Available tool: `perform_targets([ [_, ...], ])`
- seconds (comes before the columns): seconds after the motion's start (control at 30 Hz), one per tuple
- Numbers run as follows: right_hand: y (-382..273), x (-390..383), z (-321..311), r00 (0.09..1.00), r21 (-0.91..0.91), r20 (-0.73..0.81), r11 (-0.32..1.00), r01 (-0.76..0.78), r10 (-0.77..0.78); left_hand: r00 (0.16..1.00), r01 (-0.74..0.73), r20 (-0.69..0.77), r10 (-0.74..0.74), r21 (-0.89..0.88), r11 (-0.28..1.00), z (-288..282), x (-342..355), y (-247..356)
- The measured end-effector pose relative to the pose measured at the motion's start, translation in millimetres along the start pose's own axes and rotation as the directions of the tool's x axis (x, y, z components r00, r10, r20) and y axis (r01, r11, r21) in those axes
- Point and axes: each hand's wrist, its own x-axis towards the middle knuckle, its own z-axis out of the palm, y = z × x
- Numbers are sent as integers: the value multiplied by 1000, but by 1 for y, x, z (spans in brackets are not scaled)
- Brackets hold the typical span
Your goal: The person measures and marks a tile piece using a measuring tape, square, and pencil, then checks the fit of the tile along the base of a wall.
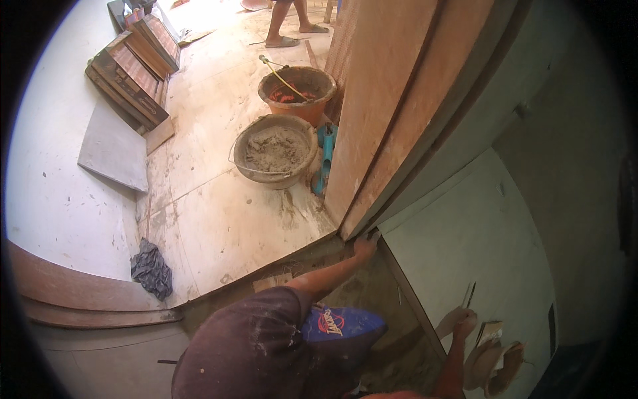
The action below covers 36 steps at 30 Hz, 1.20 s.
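A thin dark stick (472,294) stood up from your right hand (466,322), which was closed around its lower end over the pale floor (465,246) on the right. A shadow of hand and stick lay just beside them. Your left hand (364,245) reached forward to the foot of the door frame (392,113); something dark was at its fingertips, but you could not tell whether it was gripped or only touched.

Your knee, in blue shorts (345,324), was between your arms, above the rough brown strip (359,292) along the pale floor's edge. Right of your right hand was a bowl (505,370), tilted.

Past the strip, on the light tiles (226,226), a bucket (276,149) of grey mortar stood just in front of an orange bucket (306,112), with a teal tool (326,159) beside them. A black bag (152,269) lay by the left wall, a grey panel (113,149) leaned near some boxes (133,83), and another person's legs (286,20) showed at the far end.
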Motion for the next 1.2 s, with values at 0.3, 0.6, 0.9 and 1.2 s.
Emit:
perform_targets([
  [0.3,-17,10,34,993,-21,40,993,114,-113,998,64,24,-63,-48,997,-7,18,-8],
  [0.6,-64,-5,39,995,-62,100,998,2,5,998,49,41,-49,15,999,-10,41,-28],
  [0.9,-41,0,33,985,-264,142,955,135,-100,994,-51,-99,54,29,998,9,51,-36],
  [1.2,-62,-8,51,978,-145,125,972,183,-165,977,-104,-187,104,9,995,-13,54,-40],
])
